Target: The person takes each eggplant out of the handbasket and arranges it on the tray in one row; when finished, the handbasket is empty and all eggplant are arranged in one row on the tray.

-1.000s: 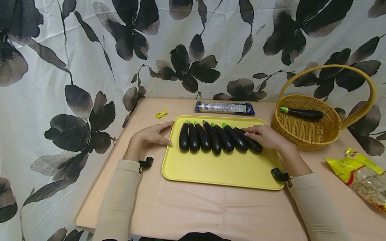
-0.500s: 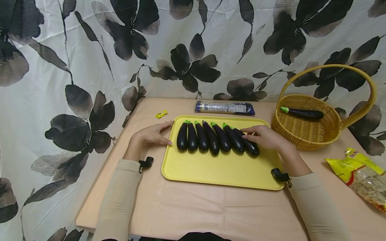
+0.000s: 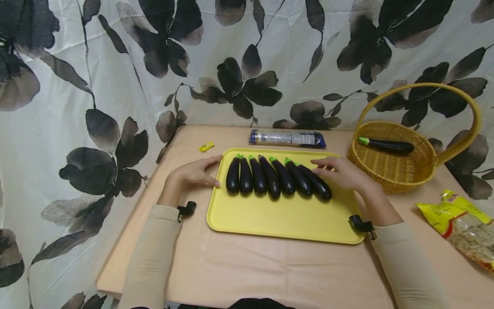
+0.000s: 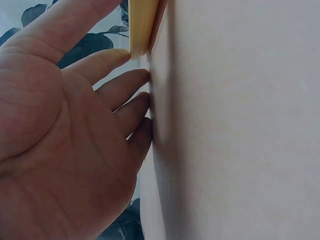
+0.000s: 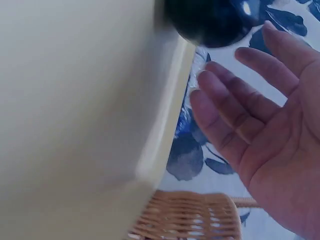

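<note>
Several dark purple eggplants (image 3: 272, 178) with green caps lie side by side in a row on the yellow tray (image 3: 266, 221). At the tray's left rim rests my left hand (image 3: 191, 174), its thumb and a finger touching the edge. The left wrist view shows that hand's (image 4: 75, 135) fingers relaxed, the lower ones against the table. My right hand (image 3: 343, 174) hovers over the tray's right side, just right of the last eggplant (image 3: 317, 184). Seen from the right wrist, this hand (image 5: 285, 135) is empty, with a gap to the dark eggplant (image 5: 212, 20).
A wicker basket (image 3: 390, 182) with a tall handle stands at the back right, one eggplant (image 3: 390, 146) inside. Behind the tray lies a blue and silver packet (image 3: 287, 138). A small yellow wrapper (image 3: 206, 146) sits back left; a yellow-topped clear bag (image 3: 463, 231) lies at right.
The row of eggplants has shifted slightly left, pushed closer together by my right hand. That hand has since come away to the right. The left hand has stayed put.
</note>
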Demonstrator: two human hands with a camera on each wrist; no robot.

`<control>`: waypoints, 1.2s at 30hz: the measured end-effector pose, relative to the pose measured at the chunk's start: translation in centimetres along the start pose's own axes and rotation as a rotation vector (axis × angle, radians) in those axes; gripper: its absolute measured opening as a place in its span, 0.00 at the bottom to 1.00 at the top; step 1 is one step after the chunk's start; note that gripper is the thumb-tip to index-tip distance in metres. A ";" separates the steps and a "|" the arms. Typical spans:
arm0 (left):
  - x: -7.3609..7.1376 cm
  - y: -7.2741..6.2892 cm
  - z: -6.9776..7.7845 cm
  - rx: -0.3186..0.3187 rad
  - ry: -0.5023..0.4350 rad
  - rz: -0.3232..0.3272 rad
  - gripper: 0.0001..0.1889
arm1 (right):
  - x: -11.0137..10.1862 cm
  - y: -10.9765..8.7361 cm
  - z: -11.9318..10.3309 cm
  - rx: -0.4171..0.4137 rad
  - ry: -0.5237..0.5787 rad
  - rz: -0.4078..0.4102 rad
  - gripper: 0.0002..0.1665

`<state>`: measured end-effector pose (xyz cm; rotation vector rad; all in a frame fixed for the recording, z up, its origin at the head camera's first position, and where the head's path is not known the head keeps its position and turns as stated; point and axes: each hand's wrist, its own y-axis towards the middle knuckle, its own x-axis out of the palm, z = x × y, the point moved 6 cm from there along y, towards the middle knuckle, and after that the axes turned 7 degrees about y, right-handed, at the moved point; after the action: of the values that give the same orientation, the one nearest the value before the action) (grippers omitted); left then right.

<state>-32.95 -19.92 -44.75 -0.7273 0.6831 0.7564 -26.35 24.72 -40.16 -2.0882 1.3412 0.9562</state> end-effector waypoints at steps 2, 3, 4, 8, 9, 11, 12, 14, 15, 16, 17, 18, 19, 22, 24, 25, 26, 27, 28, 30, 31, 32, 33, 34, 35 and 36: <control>0.0 0.0 0.0 0.000 -0.005 0.000 0.61 | -0.9 -0.3 -0.1 0.003 0.015 0.037 0.29; 0.0 0.0 0.0 0.000 -0.006 0.000 0.61 | -1.4 -0.5 -0.2 0.005 0.029 0.063 0.29; 0.0 -0.1 0.1 0.001 -0.008 0.002 0.61 | -1.9 -0.8 -0.2 0.009 0.037 0.089 0.29; -0.1 -0.1 0.1 0.008 -0.003 0.006 0.61 | -4.4 -2.0 -0.3 0.012 0.046 0.200 0.29; -0.1 -0.1 0.1 0.009 -0.002 0.005 0.61 | -5.0 -2.4 -0.2 0.015 0.037 0.230 0.29; -0.1 -0.1 0.1 0.009 -0.005 0.003 0.61 | -6.3 -3.0 0.0 0.017 0.016 0.282 0.30; -0.1 -0.1 0.1 0.009 -0.008 0.002 0.61 | -6.9 -3.3 0.1 0.022 0.006 0.306 0.30; -0.1 -0.1 0.1 0.005 -0.015 0.002 0.61 | -8.0 -3.9 0.6 0.036 -0.008 0.346 0.31; -0.1 -0.1 0.1 0.004 -0.020 0.002 0.61 | -8.4 -4.2 0.8 0.050 -0.013 0.359 0.32; -0.1 -0.1 0.1 0.004 -0.020 0.002 0.61 | -8.8 -4.4 1.1 0.057 -0.020 0.371 0.32; -0.1 -0.1 0.1 0.005 -0.019 0.001 0.61 | -9.2 -4.6 1.4 0.064 -0.026 0.381 0.32; -0.1 0.0 0.1 0.006 -0.018 0.002 0.61 | -9.5 -4.8 1.8 0.068 -0.029 0.391 0.32; -0.1 0.0 0.1 0.007 -0.014 0.002 0.61 | -9.7 -4.9 2.1 0.073 -0.030 0.399 0.32; -0.1 0.0 0.1 0.012 -0.002 0.006 0.61 | -10.3 -5.1 3.5 0.091 -0.039 0.419 0.31; -0.1 0.0 0.1 0.014 0.002 0.006 0.61 | -10.6 -5.2 4.6 0.102 -0.022 0.425 0.31; -0.1 0.1 0.1 0.014 0.002 0.006 0.61 | -10.8 -5.3 5.2 0.110 -0.018 0.427 0.32; -0.1 0.1 0.1 0.014 0.003 0.005 0.61 | -10.9 -5.3 5.8 0.119 -0.014 0.428 0.32; -0.1 0.1 0.1 0.013 0.004 0.004 0.61 | -11.0 -5.3 6.4 0.123 -0.002 0.428 0.32; -0.1 0.1 0.1 0.013 0.007 0.004 0.61 | -11.1 -5.3 6.9 0.127 0.009 0.426 0.32; 0.0 0.1 0.1 0.011 0.005 0.003 0.61 | -11.2 -5.2 8.1 0.138 0.024 0.420 0.33; 0.0 0.1 0.1 0.009 0.005 0.004 0.61 | -11.3 -5.1 8.7 0.146 0.021 0.417 0.33; 0.0 0.0 0.2 0.008 0.006 0.004 0.61 | -11.5 -5.1 9.3 0.156 0.017 0.411 0.34; 0.0 0.0 0.2 0.007 0.006 0.004 0.61 | -11.6 -5.0 9.9 0.161 0.011 0.409 0.34; 0.0 0.0 0.3 0.008 0.006 0.005 0.61 | -11.7 -4.9 10.6 0.167 -0.002 0.405 0.35; 0.0 0.0 0.3 0.008 0.004 0.004 0.61 | -11.9 -4.8 11.2 0.175 -0.016 0.401 0.35; 0.1 -0.1 0.4 0.009 0.003 0.004 0.61 | -12.0 -4.7 11.8 0.182 -0.035 0.397 0.36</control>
<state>-32.78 -19.66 -44.57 -0.7192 0.6909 0.7554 -28.88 41.93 -38.40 -1.6958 1.7922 0.9754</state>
